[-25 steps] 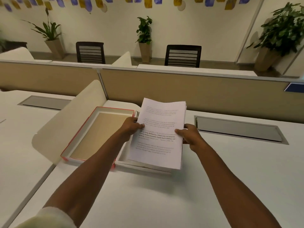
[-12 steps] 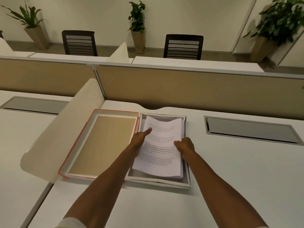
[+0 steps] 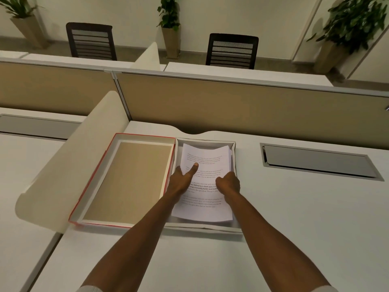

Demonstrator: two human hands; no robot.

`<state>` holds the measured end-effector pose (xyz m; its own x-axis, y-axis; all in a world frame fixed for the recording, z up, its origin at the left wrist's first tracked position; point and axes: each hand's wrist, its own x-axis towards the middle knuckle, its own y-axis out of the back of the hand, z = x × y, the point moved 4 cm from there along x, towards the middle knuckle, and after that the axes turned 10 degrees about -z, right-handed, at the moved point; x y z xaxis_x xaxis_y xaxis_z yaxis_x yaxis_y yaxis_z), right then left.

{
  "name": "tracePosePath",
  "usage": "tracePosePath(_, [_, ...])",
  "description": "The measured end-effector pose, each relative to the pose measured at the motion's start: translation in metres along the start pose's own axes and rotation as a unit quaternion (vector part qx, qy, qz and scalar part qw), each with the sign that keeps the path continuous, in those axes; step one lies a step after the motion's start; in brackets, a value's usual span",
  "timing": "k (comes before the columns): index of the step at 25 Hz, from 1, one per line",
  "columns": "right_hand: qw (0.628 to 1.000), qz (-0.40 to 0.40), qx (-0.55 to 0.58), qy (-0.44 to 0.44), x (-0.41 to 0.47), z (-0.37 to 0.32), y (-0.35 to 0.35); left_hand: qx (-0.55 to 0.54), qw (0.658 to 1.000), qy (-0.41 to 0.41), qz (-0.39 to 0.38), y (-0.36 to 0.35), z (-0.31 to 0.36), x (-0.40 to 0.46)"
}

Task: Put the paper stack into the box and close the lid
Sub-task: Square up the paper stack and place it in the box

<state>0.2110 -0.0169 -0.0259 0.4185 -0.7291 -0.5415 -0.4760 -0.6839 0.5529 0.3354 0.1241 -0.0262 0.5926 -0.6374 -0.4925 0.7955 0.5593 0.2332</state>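
The white paper stack (image 3: pixel 205 157), printed with text, lies inside the shallow white box (image 3: pixel 202 228) at the middle of the desk; its far end curls up slightly. My left hand (image 3: pixel 182 182) holds the stack's left edge, thumb stretched out on the top sheet. My right hand (image 3: pixel 228 185) is curled over the stack's right edge. The red-edged lid (image 3: pixel 130 180) lies upside down, touching the box's left side, its tan inside facing up.
A curved cream divider panel (image 3: pixel 69 163) stands just left of the lid. A tan partition (image 3: pixel 231 102) runs along the back of the desk. A grey cable hatch (image 3: pixel 315 163) is sunk into the desk right of the box.
Both hands have brought the stack down from above the box until it lies in the box. The view has tilted down and come closer.
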Motion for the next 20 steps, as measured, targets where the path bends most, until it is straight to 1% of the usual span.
tracePosePath(4, [0.999, 0.007, -0.032, 0.013, -0.005, 0.002, -0.001, 0.056, 0.998, -0.018, 0.008, 0.000, -0.005, 0.003])
tracePosePath(8, [0.999, 0.031, -0.026, 0.021, -0.011, 0.004, -0.001, 0.121, 0.992, -0.013, 0.012, -0.007, -0.008, 0.003])
tracePosePath(13, [0.995, 0.083, -0.036, 0.044, -0.018, 0.010, 0.000, 0.199, 0.976, -0.066, 0.060, -0.015, -0.011, -0.005])
tracePosePath(16, [0.992, 0.090, -0.046, 0.078, -0.023, 0.007, -0.007, 0.230, 0.968, -0.084, 0.061, -0.022, -0.019, -0.008])
tracePosePath(18, [0.987, 0.077, -0.104, 0.099, -0.028, 0.007, -0.015, 0.248, 0.965, -0.074, 0.045, -0.024, -0.028, -0.009])
tracePosePath(20, [0.965, 0.082, -0.214, 0.124, -0.032, 0.015, -0.020, 0.283, 0.956, -0.070, 0.034, -0.025, -0.037, -0.010])
